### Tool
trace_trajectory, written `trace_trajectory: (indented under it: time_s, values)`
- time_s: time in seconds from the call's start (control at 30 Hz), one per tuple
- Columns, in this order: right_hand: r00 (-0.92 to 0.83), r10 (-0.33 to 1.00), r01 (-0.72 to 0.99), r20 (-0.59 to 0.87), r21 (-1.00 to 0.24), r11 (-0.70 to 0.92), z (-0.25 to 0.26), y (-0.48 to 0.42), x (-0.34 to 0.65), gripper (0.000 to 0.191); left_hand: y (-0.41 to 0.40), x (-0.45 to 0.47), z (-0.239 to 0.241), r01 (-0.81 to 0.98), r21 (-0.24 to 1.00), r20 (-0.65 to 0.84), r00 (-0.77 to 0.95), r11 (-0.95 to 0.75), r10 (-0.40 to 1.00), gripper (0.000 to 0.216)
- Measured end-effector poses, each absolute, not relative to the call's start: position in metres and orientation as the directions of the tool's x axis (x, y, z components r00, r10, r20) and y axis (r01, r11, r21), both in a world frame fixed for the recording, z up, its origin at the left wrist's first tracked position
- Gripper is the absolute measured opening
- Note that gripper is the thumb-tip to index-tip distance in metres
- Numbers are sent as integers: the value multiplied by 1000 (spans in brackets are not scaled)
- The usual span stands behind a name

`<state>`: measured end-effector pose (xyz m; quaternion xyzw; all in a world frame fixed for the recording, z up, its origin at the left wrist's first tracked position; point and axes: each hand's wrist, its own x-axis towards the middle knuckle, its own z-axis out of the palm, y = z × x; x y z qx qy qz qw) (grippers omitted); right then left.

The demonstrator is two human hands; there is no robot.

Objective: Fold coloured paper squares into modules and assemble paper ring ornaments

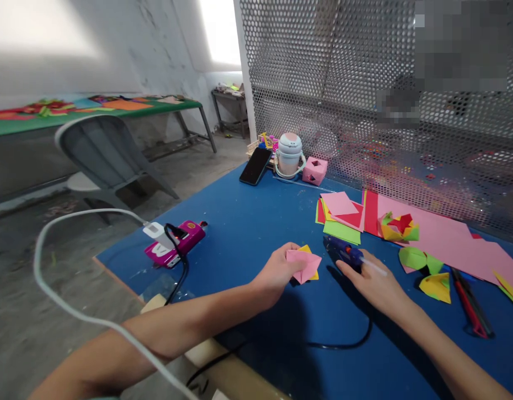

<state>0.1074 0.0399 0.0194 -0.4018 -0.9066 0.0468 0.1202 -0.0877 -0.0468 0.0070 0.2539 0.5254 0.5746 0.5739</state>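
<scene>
My left hand (279,272) pinches a folded pink paper piece (308,265) just above the blue table. A folded yellow paper piece (305,249) shows behind the pink one, partly covered by it. To the right, my right hand (375,280) is closed around a dark blue glue gun (343,251). A clear glue stick (375,266) pokes out of the gun's back end, and its nozzle points up and left. The gun's black cord (343,345) runs across the table below my hands.
Paper sheets (343,230), a folded paper flower (400,226), green folds (418,260) and scissors (468,303) lie right. A magenta power strip (177,244) with a white plug (158,232) sits left. Behind stand a phone (255,165), a white jug (289,155) and a pink box (314,170).
</scene>
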Motion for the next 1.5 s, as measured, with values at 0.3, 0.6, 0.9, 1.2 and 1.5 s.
trace_trajectory:
  time_s: [0.3, 0.6, 0.9, 1.2, 1.5]
  values:
    - [-758, 648, 588, -76, -511, 627, 66, -11, 114, 21, -57, -83, 15, -411, 881, -322, -155, 235, 934, 34]
    - [-571, 819, 364, 58, -876, 315, 28, -20, 71, 16, -67, -74, 18, -363, 885, -324, -29, 292, 946, 23]
    - [-518, 854, 353, 48, -897, 265, 22, -16, 73, 13, -66, -77, 21, -342, 908, -286, -84, 242, 955, 14]
    - [-615, 768, 290, 177, -855, 430, 23, -17, 75, 14, -65, -79, 22, -362, 901, -282, -65, 240, 957, 8]
    - [-592, 774, 312, 226, -821, 478, 22, -17, 74, 13, -65, -79, 22, -295, 927, -262, -65, 233, 963, 9]
